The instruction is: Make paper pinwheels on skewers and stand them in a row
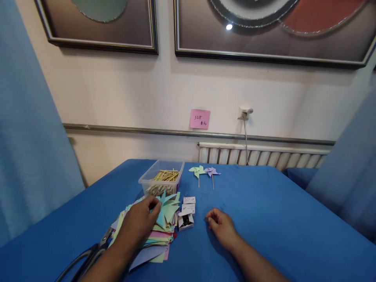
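Observation:
My left hand (140, 222) rests on a stack of coloured paper pieces (160, 231), its fingers pinching a teal folded piece (165, 210) on top. My right hand (221, 225) lies on the blue tablecloth (279, 219) to the right, fingers curled in with nothing visible in them. Between the hands sit small white boxes (187, 211), one open with dark pins inside.
A clear plastic tub of wooden sticks (162, 181) stands behind the paper stack. Two finished pinwheels, a green one (197, 171) and a purple one (212, 172), lie farther back. Scissors (88, 256) lie at the lower left. A radiator (264, 156) and wall are behind the table.

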